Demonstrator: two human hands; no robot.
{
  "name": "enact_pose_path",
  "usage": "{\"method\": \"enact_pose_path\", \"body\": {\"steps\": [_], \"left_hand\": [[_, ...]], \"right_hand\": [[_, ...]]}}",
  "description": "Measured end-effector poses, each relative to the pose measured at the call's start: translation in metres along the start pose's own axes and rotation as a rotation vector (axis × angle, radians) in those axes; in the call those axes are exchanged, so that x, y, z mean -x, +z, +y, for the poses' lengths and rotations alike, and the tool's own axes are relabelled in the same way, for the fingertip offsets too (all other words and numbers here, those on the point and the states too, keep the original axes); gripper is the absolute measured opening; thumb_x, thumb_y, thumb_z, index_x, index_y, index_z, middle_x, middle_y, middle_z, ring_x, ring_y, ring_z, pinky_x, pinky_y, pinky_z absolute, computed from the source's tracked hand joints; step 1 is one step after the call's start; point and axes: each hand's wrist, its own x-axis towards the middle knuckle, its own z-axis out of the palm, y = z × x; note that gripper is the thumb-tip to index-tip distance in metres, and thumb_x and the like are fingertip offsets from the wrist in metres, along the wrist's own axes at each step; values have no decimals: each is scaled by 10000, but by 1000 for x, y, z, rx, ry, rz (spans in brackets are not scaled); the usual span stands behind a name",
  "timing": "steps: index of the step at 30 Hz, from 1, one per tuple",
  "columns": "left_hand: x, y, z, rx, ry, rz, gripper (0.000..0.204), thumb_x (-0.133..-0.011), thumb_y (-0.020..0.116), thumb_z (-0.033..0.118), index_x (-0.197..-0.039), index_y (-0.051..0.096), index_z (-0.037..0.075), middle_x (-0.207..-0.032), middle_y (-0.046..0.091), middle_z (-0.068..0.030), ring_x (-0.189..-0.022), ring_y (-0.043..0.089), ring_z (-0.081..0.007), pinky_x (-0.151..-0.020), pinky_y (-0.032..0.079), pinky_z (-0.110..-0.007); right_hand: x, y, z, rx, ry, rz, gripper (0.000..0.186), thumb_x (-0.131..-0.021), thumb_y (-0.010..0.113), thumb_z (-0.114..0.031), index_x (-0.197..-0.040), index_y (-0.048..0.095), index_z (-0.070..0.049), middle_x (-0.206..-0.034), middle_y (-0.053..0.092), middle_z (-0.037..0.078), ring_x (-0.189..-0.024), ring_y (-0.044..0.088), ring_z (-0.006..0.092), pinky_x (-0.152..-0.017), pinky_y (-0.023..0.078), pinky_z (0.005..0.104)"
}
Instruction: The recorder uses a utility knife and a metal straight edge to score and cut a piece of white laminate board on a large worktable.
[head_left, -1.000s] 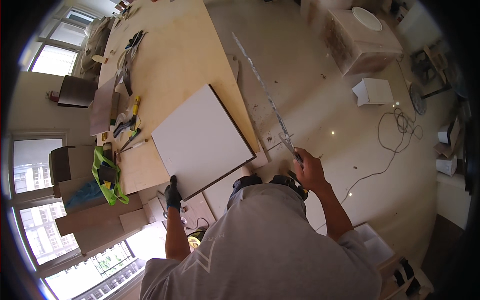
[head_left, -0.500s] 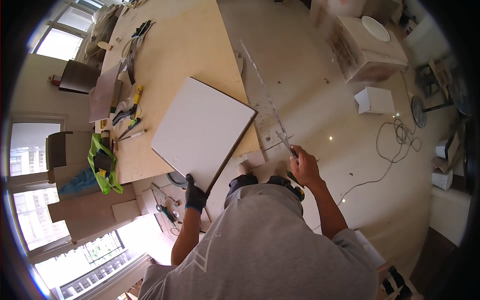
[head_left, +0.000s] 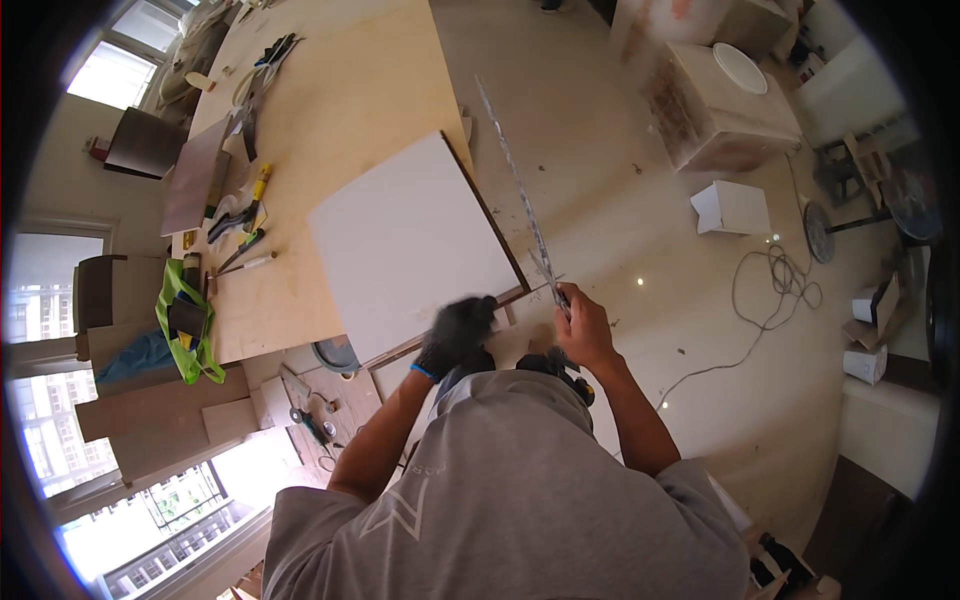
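A white square panel [head_left: 405, 240] with a dark edge lies on the near right corner of the wooden worktable [head_left: 350, 80], sticking out past it. My left hand [head_left: 458, 335], in a black glove with a blue cuff, is over the panel's near edge; motion blur hides its fingers. Bare, my right hand [head_left: 585, 330] is closed around a slim metal scissors-like tool [head_left: 548, 272], just right of the panel's corner. A long, thin, whitish strip [head_left: 512, 165] runs away from the tool's tip over the floor; whether the hand also holds it, I cannot tell.
Along the table's left side lie hand tools [head_left: 240, 215], and a bright green bag [head_left: 185, 320] hangs at its corner. A grey cable [head_left: 785, 285] coils on the floor at right, near a white box [head_left: 733, 207]. A dusty crate [head_left: 715, 110] stands beyond.
The panel has turned clockwise on the table. My left hand has left its near corner and moved right along the near edge. My right hand has shifted slightly left, still holding the tool.
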Motion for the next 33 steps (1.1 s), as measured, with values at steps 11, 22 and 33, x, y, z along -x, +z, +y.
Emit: {"method": "enact_pose_path", "body": {"steps": [11, 22, 33], "left_hand": [[-9, -30, -30, -804, 73, 320, 903, -773, 626, 653, -1448, 401, 97, -1481, 339, -281, -1397, 255, -471, -1147, 90, -607], [-48, -61, -37, -750, -127, 391, 770, -894, 539, 562, -1476, 354, 92, -1508, 296, -280, -1409, 234, -463, -1154, 115, -563], [-13, -182, -164, -716, -390, 437, 782, -873, 514, 641, -1494, 341, 200, -1523, 268, -270, -1409, 218, -469, -1133, 170, -569]], "right_hand": [[3, -9, 2, -73, 51, -78, 319, -859, 594, -113, -1160, 567, -11, -936, 659, 226, -840, 640, 418, -733, 512, 450], [1, -8, -1, -29, 71, -76, 305, -863, 585, -127, -1153, 569, -35, -850, 650, 210, -784, 642, 407, -689, 508, 430], [10, 2, -11, 19, 222, -60, 290, -884, 575, -146, -1160, 578, -60, -827, 645, 144, -706, 621, 266, -680, 490, 391]]}}
